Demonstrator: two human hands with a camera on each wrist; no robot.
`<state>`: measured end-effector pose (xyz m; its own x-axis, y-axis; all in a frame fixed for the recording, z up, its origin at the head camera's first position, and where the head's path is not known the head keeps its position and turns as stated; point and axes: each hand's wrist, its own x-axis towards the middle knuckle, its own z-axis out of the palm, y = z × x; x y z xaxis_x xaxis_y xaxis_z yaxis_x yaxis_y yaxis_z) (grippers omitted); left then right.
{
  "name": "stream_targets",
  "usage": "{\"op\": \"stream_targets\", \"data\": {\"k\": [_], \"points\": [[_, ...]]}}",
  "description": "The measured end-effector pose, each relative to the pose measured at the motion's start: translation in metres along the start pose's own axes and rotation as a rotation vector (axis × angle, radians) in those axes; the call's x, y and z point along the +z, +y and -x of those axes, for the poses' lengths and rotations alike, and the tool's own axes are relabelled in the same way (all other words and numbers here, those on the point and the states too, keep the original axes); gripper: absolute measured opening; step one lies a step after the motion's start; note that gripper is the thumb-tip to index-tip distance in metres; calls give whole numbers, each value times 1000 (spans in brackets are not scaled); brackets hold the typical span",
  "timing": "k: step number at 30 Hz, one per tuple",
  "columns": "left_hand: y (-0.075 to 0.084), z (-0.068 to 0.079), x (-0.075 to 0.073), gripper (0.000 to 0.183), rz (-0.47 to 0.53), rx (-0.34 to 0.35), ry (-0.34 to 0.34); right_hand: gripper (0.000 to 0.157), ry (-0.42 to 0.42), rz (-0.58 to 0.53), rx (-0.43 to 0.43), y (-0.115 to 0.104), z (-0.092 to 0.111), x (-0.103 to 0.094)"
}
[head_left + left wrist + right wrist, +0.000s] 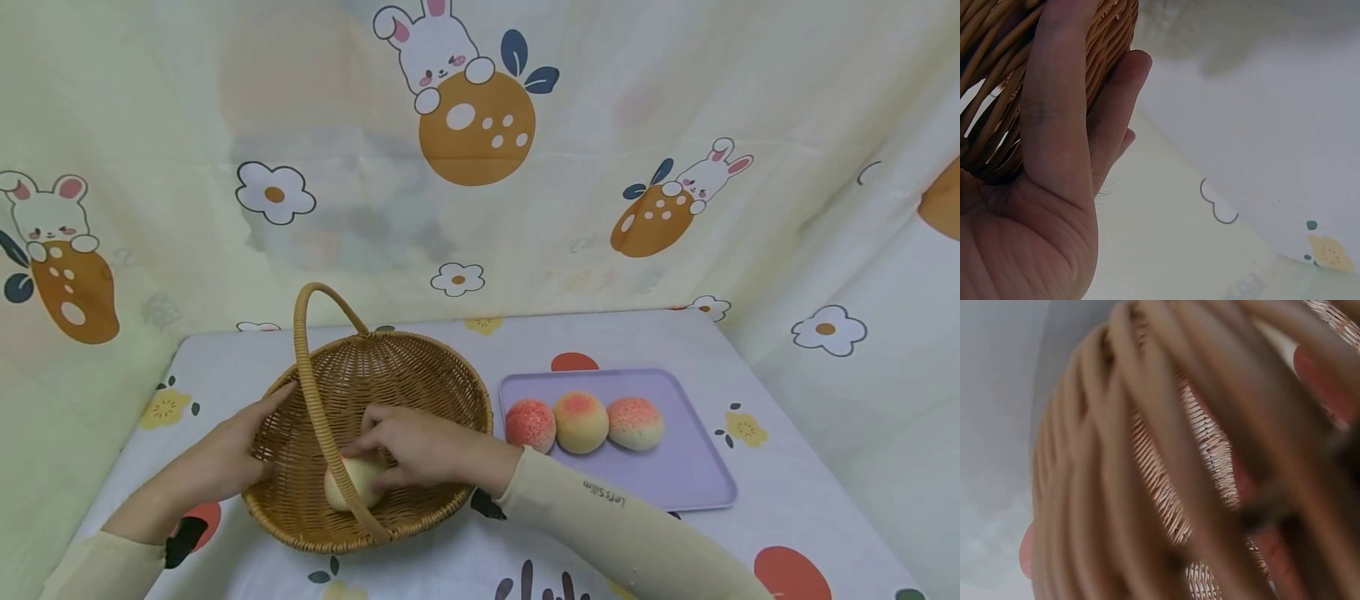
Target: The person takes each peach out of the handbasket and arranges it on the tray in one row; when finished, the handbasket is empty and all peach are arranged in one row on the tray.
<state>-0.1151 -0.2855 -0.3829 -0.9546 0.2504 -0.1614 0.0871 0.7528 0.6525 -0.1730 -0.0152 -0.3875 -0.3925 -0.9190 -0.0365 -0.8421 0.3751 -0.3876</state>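
Observation:
A brown wicker basket with a tall arched handle stands on the left half of the table. My left hand grips its left rim; in the left wrist view, fingers lie along the outside of the weave. Inside the basket, my right hand holds a pale yellow peach low near the front, partly behind the handle. Blurred wicker strands fill most of the right wrist view, with bits of reddish fingers showing through the gaps.
Right of the basket, a lilac tray carries three peaches in a row: a red one, a yellow one with a red top and a pink-and-cream one. A printed cloth covers the table, and a printed curtain hangs behind.

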Motion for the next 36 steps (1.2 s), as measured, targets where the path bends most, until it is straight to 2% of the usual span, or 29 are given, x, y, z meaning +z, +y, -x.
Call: {"op": "stream_targets", "data": {"k": [8,15,20,26,31,36], "points": [[2,-1,-1,104,-10,3,3,57,-54,-110,-4,3,1,-1],[3,-1,-2,104,-12,3,8,73,-65,-23,31,2,1,0],[3,-1,-2,104,-9,6,10,71,-63,-3,17,2,1,0],[3,0,-2,104,-10,15,14,64,-79,-77,-30,3,1,3],[3,-1,-2,104,-15,14,13,69,-46,-93,-12,4,4,2],[1,-1,0,103,6,-13,-7,69,36,-193,36,9,16,-13]]}}
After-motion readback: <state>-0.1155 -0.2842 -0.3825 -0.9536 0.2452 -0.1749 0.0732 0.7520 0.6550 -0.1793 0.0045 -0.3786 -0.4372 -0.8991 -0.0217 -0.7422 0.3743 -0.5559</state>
